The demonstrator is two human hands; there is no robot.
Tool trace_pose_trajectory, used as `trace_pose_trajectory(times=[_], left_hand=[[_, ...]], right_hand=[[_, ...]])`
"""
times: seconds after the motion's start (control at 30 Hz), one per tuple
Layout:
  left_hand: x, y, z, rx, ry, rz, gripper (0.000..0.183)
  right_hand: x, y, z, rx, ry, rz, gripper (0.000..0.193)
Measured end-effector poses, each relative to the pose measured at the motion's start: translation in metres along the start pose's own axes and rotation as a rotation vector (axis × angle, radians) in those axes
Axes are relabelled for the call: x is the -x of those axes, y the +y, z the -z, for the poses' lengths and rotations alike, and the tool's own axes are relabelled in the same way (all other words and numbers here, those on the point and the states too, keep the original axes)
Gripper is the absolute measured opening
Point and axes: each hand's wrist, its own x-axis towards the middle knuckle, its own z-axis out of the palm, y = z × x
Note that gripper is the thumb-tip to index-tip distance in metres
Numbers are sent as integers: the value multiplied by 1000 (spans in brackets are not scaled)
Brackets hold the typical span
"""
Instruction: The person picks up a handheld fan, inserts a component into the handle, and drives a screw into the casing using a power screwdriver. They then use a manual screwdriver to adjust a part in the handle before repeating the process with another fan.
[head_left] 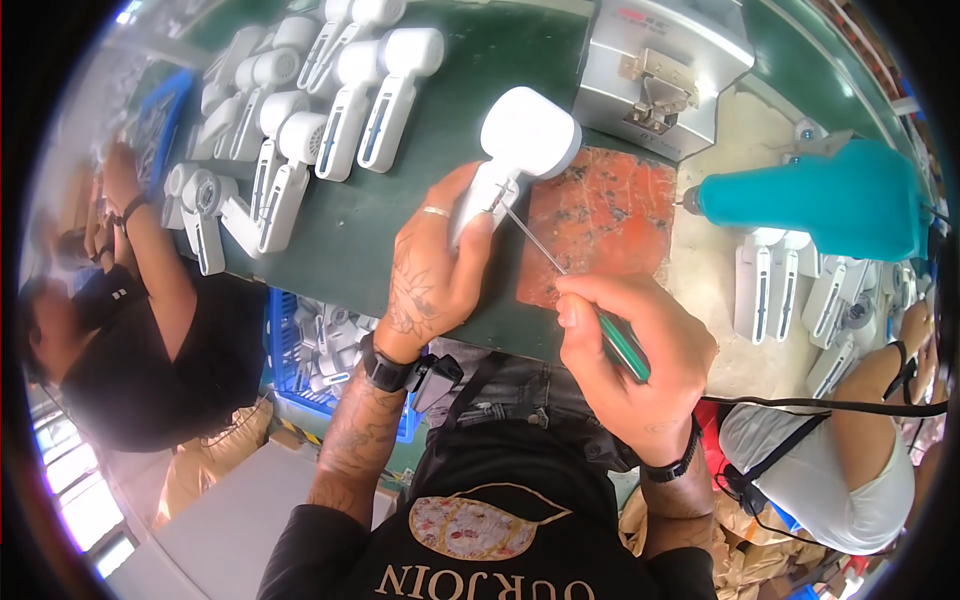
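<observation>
My left hand [430, 265] is closed around the handle of a white handheld fan [527, 132], its round head pointing away from me above the green table. My right hand [635, 355] grips a thin screwdriver [622, 345] by its green handle. The slim metal shaft runs up and left, and its tip meets the fan's handle near my left thumb. Exactly what the tip touches is too small to make out. Under the shaft and beside the fan lies a worn red mat [600, 225].
White fans stand in rows [380, 110] at the far left. A silver machine [665, 70] is at the back, a teal power tool [820, 200] right, with more fans [765, 290] below. A blue crate [290, 345] of parts sits under the table edge. Co-workers [150, 330] sit both sides.
</observation>
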Motion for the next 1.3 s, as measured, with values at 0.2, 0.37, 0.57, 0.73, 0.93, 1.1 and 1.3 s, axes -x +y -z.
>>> trace_pose_trajectory(times=[0.2,0.37,0.57,0.73,0.93,1.1,1.3], left_hand=[[0,0,1,-23,-11,-4,42],[-1,1,-1,-7,-13,-19,42],[5,0,1,-20,3,-24,40],[0,7,1,-27,-36,25,40],[-5,-1,0,12,-17,-14,40],[2,5,5,3,-2,-36,40],[10,11,-1,48,-18,7,41]], right_hand=[[-3,-3,0,7,-10,-30,19],[-16,-4,14,1,-120,-99,13],[-40,4,22,-139,-218,-265,12],[-40,8,23,-179,-208,-284,13],[-24,19,13,-216,-102,-245,14],[-10,-2,18,-330,-4,-347,12],[2,3,10,-443,28,-381,10]])
